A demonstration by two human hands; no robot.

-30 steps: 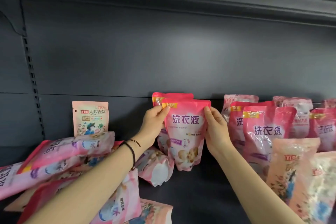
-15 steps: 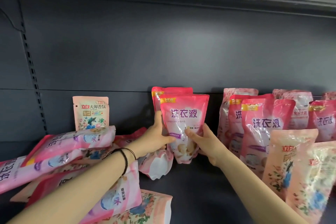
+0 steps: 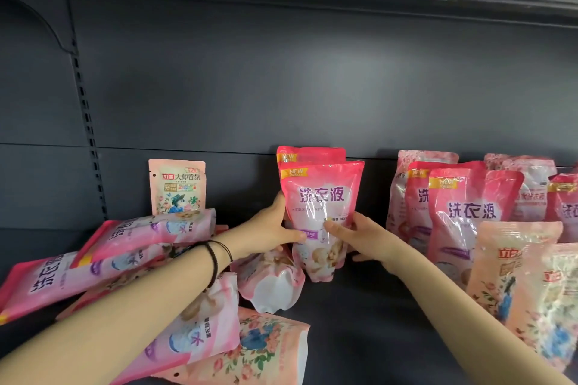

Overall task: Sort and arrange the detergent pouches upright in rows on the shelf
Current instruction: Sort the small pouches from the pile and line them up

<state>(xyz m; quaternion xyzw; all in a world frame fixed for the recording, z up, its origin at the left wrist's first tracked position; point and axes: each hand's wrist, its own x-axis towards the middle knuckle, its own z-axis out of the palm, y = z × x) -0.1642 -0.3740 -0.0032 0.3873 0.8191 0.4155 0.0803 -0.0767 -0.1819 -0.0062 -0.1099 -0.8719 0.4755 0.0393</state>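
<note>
Clasping a pouch (image 3: 322, 197) upright on the shelf (image 3: 359, 322), just in front of a rear pouch (image 3: 312, 154). Wrapping its left edge with the left grip (image 3: 269, 228), thumb laid across the front; pinching its lower right side with the right grip (image 3: 353, 234), fingers curled. Flanked by an upright row (image 3: 472, 212) on the right, a toppled heap (image 3: 125, 247) on the left.

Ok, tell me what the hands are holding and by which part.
Both hands hold the front pink pouch, which is upright. The left hand grips its left edge at mid-height; the right hand grips its right edge, slightly lower.
</note>
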